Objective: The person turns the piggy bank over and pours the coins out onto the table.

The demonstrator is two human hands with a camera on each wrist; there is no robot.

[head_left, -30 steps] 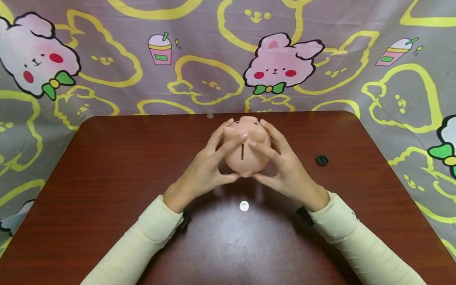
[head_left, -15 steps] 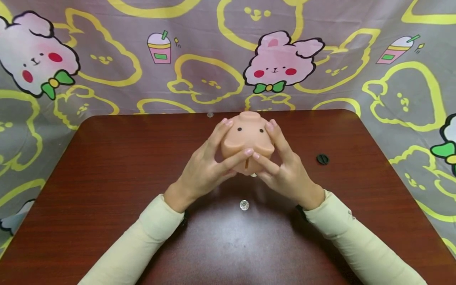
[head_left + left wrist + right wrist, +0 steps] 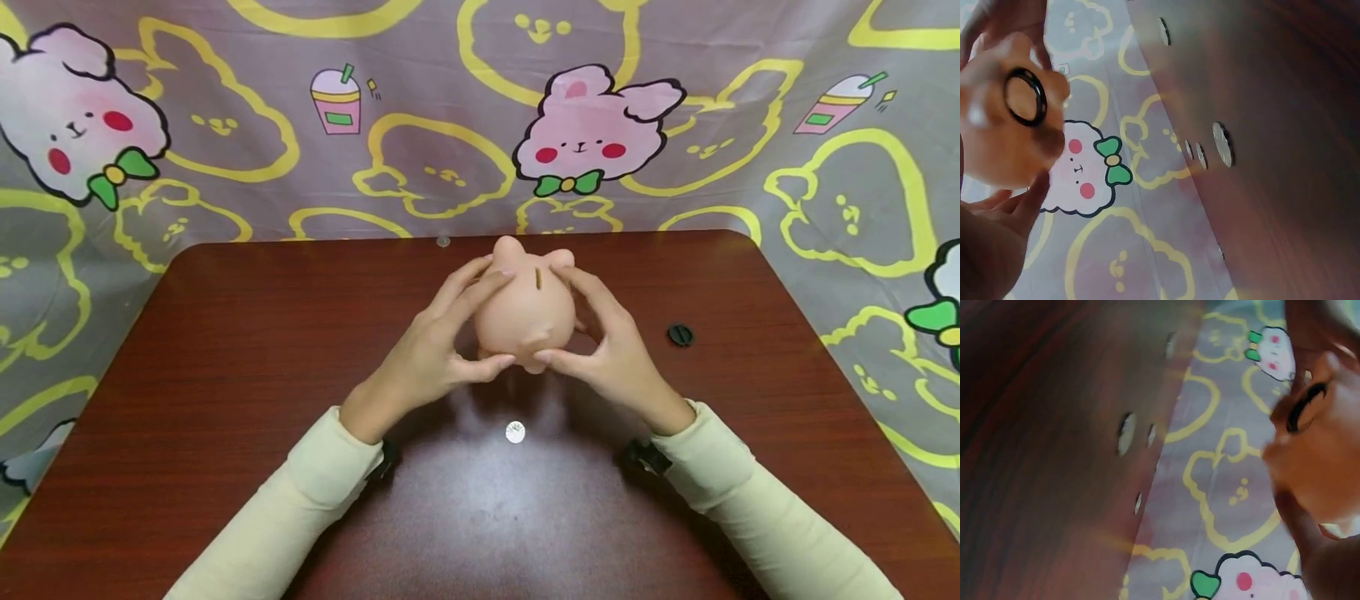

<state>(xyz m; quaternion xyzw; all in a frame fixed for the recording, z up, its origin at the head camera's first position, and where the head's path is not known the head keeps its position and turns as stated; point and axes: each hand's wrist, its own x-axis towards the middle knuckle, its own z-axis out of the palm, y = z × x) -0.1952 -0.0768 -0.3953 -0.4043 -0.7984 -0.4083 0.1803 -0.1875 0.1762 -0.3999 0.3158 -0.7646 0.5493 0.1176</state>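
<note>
Above the table, a pink piggy bank point(image 3: 525, 317) is held between both hands, its coin slot point(image 3: 537, 278) facing up and its snout out of sight. My left hand point(image 3: 420, 354) grips its left side, thumb at the lower back. On the opposite side my right hand point(image 3: 622, 358) grips it the same way. The left wrist view shows the underside, with short feet and a round hole rimmed by a black ring point(image 3: 1040, 94). A silver coin point(image 3: 515, 432) lies on the table nearer me; several coins, such as this one point(image 3: 1224, 144), show in the left wrist view.
The dark red-brown wooden table point(image 3: 247, 367) has a round black plug point(image 3: 680, 335) lying to the right. A small clear or silvery disc point(image 3: 443, 241) sits at the far edge. Behind the table hangs a grey patterned cloth point(image 3: 442, 100).
Both hands tipped the piggy bank snout-toward me, then rocked it back, so its slot and rear show again. A coin glimpsed beneath it half a second ago is now hidden.
</note>
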